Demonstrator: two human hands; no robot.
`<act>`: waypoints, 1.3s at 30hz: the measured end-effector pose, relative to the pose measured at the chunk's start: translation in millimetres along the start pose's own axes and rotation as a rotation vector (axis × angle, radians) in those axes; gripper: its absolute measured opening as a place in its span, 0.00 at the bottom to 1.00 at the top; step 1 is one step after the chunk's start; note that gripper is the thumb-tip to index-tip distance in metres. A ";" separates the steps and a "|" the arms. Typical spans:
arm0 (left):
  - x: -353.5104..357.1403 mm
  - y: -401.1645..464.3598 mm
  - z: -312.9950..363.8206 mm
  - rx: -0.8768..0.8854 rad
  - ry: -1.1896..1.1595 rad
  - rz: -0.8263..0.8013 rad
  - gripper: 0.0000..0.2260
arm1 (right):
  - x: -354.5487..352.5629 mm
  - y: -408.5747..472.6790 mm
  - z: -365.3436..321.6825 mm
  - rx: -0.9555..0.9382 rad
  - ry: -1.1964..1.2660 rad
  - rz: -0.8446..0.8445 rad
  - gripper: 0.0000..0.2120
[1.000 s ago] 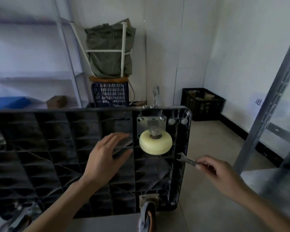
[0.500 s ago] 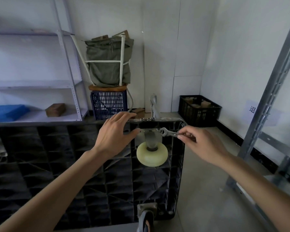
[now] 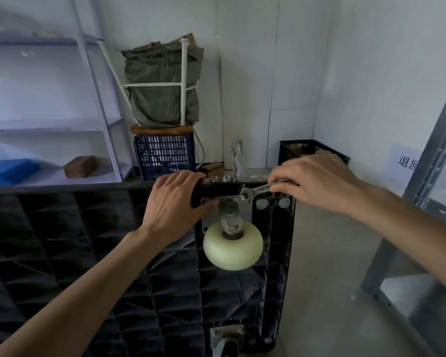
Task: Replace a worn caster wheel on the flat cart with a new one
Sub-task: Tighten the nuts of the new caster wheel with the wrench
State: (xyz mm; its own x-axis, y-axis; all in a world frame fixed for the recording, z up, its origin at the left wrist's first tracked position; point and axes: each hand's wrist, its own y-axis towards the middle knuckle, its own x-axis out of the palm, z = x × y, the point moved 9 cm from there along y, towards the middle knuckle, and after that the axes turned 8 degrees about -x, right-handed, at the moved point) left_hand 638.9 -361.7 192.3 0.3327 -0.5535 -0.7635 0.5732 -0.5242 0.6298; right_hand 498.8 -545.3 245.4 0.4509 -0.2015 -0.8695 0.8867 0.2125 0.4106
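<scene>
Seating the wrench: the step in hand looks to be fitting the open end of the wrench (image 3: 262,190) onto a bolt at the top right corner of the caster plate (image 3: 243,202); I judge it should sit fully on the flats before any turn, or it may slip and round the head.
Bracing: press the plate flat against the flat cart (image 3: 75,253) so it does not shift while the bolt is worked.
Caster wheel: the cream caster wheel (image 3: 232,248) hangs below its plate near the cart's upper right corner, the cart standing on its side.
Right hand: the right hand (image 3: 317,181) reaches in from the right, its fingers pinching the wrench handle.
Left hand: the left hand (image 3: 175,202) lies flat, fingers straight over the cart's top edge, thumb on the plate's left side, holding nothing.
Loose hardware: washers or nuts (image 3: 225,179) sit on the cart's top edge.
</scene>
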 end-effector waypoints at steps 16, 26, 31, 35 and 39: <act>0.1 -6.4 2.3 0.012 0.020 0.185 0.23 | -7.8 26.4 2.9 0.028 -0.130 -0.108 0.17; 0.4 -7.2 1.6 -0.009 0.016 0.191 0.22 | 35.2 -34.8 27.0 0.362 0.237 0.228 0.16; -0.5 -7.9 1.7 -0.011 0.014 0.213 0.23 | 49.6 -49.2 21.2 0.437 0.295 0.323 0.14; 0.7 -7.6 2.3 -0.022 0.000 0.201 0.24 | 70.3 -63.5 14.6 0.559 0.512 0.405 0.17; 1.1 -8.8 1.1 -0.008 -0.004 0.206 0.24 | 150.2 -121.9 -42.4 0.620 0.686 0.383 0.16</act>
State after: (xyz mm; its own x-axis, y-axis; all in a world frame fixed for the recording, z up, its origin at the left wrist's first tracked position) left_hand 633.4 -358.4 186.1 0.4406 -0.6507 -0.6185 0.4994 -0.3949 0.7711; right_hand 454.2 -561.0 53.2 0.7343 0.4128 -0.5389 0.6786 -0.4279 0.5970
